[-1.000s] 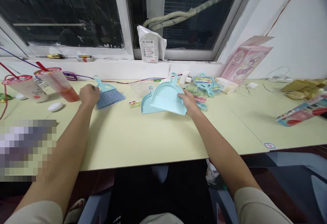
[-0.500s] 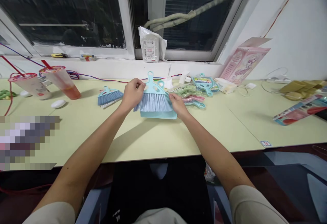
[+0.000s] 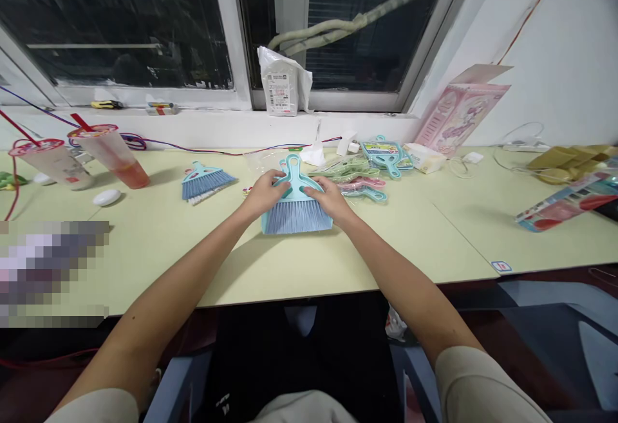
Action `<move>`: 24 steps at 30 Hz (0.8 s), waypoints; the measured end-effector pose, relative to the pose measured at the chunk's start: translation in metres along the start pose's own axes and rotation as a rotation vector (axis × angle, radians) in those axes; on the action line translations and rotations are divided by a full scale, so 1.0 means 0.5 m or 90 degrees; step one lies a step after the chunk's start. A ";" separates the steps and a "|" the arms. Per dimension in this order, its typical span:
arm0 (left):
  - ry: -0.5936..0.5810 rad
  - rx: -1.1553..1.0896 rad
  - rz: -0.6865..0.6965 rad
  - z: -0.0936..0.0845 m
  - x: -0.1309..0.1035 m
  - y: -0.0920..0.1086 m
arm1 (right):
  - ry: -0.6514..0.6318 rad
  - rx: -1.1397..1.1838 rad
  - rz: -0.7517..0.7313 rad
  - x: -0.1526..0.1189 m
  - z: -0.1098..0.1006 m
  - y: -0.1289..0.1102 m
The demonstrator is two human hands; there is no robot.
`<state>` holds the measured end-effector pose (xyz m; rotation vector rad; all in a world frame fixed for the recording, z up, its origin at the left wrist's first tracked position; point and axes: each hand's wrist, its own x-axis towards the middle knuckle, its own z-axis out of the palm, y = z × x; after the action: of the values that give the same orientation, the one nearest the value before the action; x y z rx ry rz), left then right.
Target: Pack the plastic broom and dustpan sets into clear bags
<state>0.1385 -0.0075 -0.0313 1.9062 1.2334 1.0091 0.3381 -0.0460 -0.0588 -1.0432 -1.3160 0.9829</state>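
A light blue brush (image 3: 298, 216) with grey-blue bristles lies over a light blue dustpan (image 3: 264, 222), its looped handle pointing toward the window. My left hand (image 3: 265, 192) grips the pair at the left side, thumb on the brush head. On the right side my right hand (image 3: 329, 199) grips them too, its thumb also on the brush head. Most of the dustpan is hidden behind the brush. Another blue brush (image 3: 206, 181) lies on the table to the left. Right of my hands are wrapped green, pink and blue brush sets (image 3: 362, 181).
Two drink cups (image 3: 113, 156) with red straws stand at the left near a white oval object (image 3: 107, 197). A pink box (image 3: 461, 114) leans by the wall at the right. A white package (image 3: 284, 88) stands on the window sill. The table's front edge (image 3: 299, 297) is close to me.
The brush now lies squarely over the dustpan, and both have come slightly nearer. My left hand has moved from the handle's left side down onto the brush head; my right thumb now rests on it too.
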 end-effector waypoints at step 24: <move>-0.182 0.093 0.147 0.016 -0.034 -0.015 | -0.266 -0.005 0.311 -0.002 -0.042 -0.006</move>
<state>0.1377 -0.0217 -0.0461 2.2549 0.9606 0.7387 0.3590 -0.0483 -0.0558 -1.2398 -1.4240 1.6313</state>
